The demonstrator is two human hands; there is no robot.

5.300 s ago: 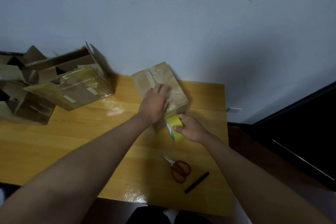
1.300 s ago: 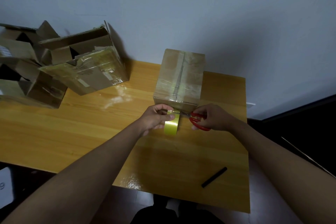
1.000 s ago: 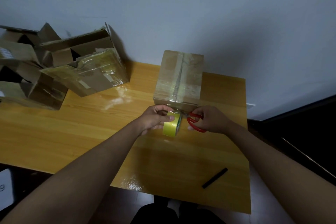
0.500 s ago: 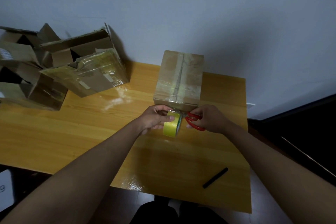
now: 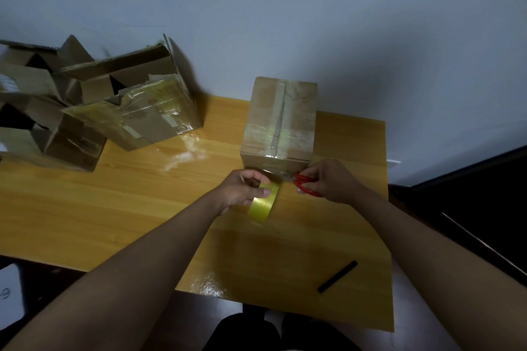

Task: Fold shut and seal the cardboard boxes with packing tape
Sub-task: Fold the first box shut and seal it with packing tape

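A closed cardboard box (image 5: 281, 120) stands on the wooden table (image 5: 114, 208), its top seam covered by clear tape that runs down the near face. My left hand (image 5: 242, 189) grips a yellow roll of packing tape (image 5: 263, 204) just in front of the box's lower near edge. My right hand (image 5: 328, 181) holds red-handled scissors (image 5: 305, 183), blades pointing left at the tape strip between roll and box. The blade tips are hard to make out.
Several open cardboard boxes (image 5: 134, 111) with loose flaps lie piled at the table's left, against the wall. A black marker (image 5: 338, 276) lies near the table's front right corner. Dark furniture (image 5: 470, 194) stands to the right of the table.
Since five seconds ago the box was turned and set upright, and my right hand took up the scissors. In the last half second the tape roll dropped slightly away from the box.
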